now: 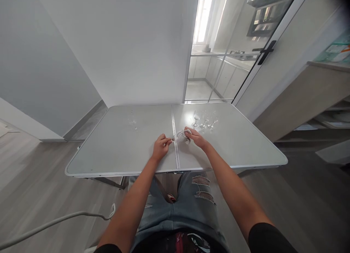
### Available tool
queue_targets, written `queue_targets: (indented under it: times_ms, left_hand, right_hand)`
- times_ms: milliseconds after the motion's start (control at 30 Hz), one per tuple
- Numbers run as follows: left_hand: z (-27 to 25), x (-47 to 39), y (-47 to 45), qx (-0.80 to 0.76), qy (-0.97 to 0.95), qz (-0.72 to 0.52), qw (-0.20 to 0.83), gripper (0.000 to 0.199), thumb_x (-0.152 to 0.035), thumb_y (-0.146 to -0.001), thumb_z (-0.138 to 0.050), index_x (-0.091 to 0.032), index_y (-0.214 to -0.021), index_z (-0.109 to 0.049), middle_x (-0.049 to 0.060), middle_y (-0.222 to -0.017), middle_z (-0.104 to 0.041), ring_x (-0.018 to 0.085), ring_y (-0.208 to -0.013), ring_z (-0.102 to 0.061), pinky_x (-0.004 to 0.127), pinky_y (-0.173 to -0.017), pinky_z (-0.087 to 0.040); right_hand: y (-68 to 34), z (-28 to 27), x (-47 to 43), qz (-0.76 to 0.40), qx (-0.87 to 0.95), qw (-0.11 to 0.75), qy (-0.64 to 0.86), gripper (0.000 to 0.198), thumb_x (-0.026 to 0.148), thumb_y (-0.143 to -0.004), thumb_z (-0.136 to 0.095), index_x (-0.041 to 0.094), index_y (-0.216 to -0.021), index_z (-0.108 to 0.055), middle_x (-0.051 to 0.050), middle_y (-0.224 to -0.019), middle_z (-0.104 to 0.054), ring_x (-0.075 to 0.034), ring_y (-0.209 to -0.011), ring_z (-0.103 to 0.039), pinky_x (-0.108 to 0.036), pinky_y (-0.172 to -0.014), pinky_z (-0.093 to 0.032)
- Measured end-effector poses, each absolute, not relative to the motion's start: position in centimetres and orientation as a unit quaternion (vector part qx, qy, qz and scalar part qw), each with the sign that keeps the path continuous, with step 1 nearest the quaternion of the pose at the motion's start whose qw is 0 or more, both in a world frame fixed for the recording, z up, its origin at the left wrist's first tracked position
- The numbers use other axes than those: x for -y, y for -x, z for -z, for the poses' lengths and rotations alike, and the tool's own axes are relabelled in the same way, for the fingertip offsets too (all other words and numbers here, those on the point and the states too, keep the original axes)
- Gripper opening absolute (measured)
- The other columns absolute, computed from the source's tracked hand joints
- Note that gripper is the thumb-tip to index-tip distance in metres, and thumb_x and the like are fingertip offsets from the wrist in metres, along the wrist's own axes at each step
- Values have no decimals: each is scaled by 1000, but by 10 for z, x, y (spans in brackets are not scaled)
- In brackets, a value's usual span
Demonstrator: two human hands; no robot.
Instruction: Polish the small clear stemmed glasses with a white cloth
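Note:
Over the middle seam of the table, a clear stemmed glass [178,137] lies tilted sideways between my hands. My left hand [162,145] pinches it at its stem or foot end, fingers closed. Around the bowl end, my right hand [194,135] is closed on a whitish cloth [187,139] that touches the glass. How far the cloth reaches inside the bowl cannot be made out. Beyond my right hand stand three clear stemmed glasses, the nearest to it being a wine glass [195,120]. Another clear glass [133,122] is farther back on the left.
The pale folding table [109,150] has a metal rim and rounded corners. A wall [142,48] and a glazed door [232,56] border its far side. A shelf unit [308,99] is at right. A grey cable or hose [68,217] runs at lower left.

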State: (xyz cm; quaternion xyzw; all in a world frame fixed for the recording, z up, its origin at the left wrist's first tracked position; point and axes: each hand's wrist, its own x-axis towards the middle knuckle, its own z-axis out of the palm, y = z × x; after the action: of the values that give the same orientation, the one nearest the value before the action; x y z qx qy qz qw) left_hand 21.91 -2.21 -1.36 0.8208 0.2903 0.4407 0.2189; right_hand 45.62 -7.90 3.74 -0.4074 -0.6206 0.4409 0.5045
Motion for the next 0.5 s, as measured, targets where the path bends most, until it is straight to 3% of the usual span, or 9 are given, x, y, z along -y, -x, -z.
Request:
queue_targets:
  times_ms: [67, 233, 333, 500]
  left_hand:
    - [13, 22, -219, -291, -820, -443, 219, 21, -27, -97, -58, -20, -91, -77, 2, -76, -46, 14, -70, -48, 28, -65, -38]
    - [10, 21, -219, -327, -763, -502, 243, 24, -32, -97, -58, -20, -89, -77, 2, -74, -47, 14, -67, -48, 28, -64, -39]
    - [9, 19, -219, -344, -720, -541, 263, 24, -35, -97, -59, -20, -90, -77, 2, -74, -49, 15, -67, -49, 29, -64, -41]
    - [8, 18, -219, -339, -711, -534, 308, 27, -41, -96, -60, -20, -89, -76, 3, -77, -56, 15, -71, -52, 28, -67, -42]
  right_hand:
    - [-457, -39, 76, -404, 609, 534, 425, 33, 46, -93, -64, 21, -74, -55, 3, -70, -48, -14, -67, -43, -26, -64, -36]
    - [-447, -26, 68, -380, 360, 770, 366, 22, 45, -93, -61, 24, -86, -60, 2, -82, -61, -15, -77, -57, -27, -74, -47]
    - [-431, -18, 65, -478, 272, 777, 307, 16, 39, -91, -60, 24, -93, -65, -1, -91, -68, -18, -87, -64, -31, -83, -52]
    - [-393, -14, 60, -592, 193, 759, 191, 5, 28, -87, -65, 24, -90, -67, 2, -89, -72, -17, -88, -68, -32, -90, -54]
